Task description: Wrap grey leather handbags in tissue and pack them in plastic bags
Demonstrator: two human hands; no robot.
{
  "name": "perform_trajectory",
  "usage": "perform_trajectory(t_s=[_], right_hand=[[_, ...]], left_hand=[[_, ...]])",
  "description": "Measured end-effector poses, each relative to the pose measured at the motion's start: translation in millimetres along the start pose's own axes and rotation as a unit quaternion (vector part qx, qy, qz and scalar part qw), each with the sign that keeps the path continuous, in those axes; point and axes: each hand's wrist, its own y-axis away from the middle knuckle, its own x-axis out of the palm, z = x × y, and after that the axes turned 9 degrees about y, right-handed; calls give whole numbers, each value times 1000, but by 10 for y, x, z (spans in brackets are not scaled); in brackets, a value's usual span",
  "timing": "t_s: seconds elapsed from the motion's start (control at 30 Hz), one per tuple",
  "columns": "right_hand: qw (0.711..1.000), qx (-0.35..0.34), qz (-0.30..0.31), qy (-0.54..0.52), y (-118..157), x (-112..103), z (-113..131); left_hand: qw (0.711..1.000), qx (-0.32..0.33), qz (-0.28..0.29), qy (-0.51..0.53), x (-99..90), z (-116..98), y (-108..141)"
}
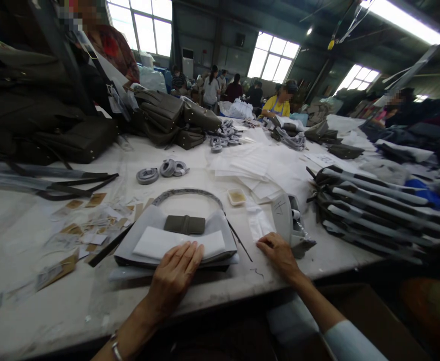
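Resting across the near edge of a folded white paper (178, 241), the left hand (175, 276) is seen in the head view with its fingers stretched out and laid side by side, closed around nothing. The paper is set on top of a dark bag (219, 260) covered with pale wrapping, and lies under and just beyond those fingers. By the right hand (278, 253), the thumb and forefinger are brought together at the near end of a clear plastic piece (259, 223); whether it is pinched between them cannot be told. Beyond the plastic, a small white tray (238, 204) is placed, with something tan in it. Beside the right hand, a pale holder (282, 218) is marked in black; a white roll can be made out inside, the rest being unclear. The bag is turned with its handle (187, 191) arched away from the person, its long axis running left to right. The paper and a brown strap piece (185, 225) are aligned the same way, while the plastic is pointed away from the person. To the left, tags (92, 228) are strewn over the tabletop (69, 306); to the right, wrapped straps (370, 205) are piled.
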Motion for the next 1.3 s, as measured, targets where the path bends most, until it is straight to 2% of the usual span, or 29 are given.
perform_trajectory(t_s=[0.1, 0.17, 0.23, 0.3, 0.37, 0.43, 0.47, 0.53, 0.6, 0.63, 0.67, 0.7, 0.77, 0.87, 0.93, 1.07, 1.3], right_hand=[[998, 44, -15, -30, -54, -83, 38], [995, 71, -48, -43, -75, -207, 93], [993, 66, -79, -55, -60, -365, 214], [995, 36, -58, -77, 6, -524, 433], [993, -3, 52, -106, 128, -656, 751], [964, -42, 226, -138, 287, -745, 1135], [935, -58, 314, -155, 367, -772, 1333], [858, -76, 469, -194, 483, -794, 1697], [796, -81, 556, -223, 481, -781, 1963], [782, -87, 571, -232, 420, -765, 2045], [782, -96, 569, -237, 319, -744, 2092], [794, -107, 550, -236, 181, -718, 2103], [843, -120, 479, -215, -174, -651, 2045], [921, -100, 359, -112, -751, -505, 1869], [943, -104, 315, -24, -1061, -385, 1774], [944, -154, 269, 118, -1413, -127, 1717], [919, -186, 222, 267, -1641, 370, 1683]], left_hand=[[1000, -5, 1, 0, 2, -11, 5], [1000, -5, 3, 3, 13, -19, 20], [1000, -5, 8, 7, 27, -29, 40], [1000, -3, 12, 9, 42, -41, 60], [1000, -5, 10, 7, 58, -51, 74], [1000, -8, 5, 2, 73, -58, 80], [1000, -10, 4, 1, 79, -60, 81], [1000, -13, 4, 1, 84, -62, 83], [1000, -13, 7, 4, 80, -64, 89], [1000, -13, 9, 5, 76, -66, 94], [1000, -13, 10, 6, 72, -68, 101], [1000, -12, 11, 7, 69, -71, 111], [1000, -8, 14, 10, 68, -77, 133], [1000, -2, 16, 3, 82, -86, 160], [1000, -1, 8, -1, 93, -88, 166], [1000, -8, -5, 4, 84, -82, 144], [1000, -5, 11, 9, 15, -77, 96]])
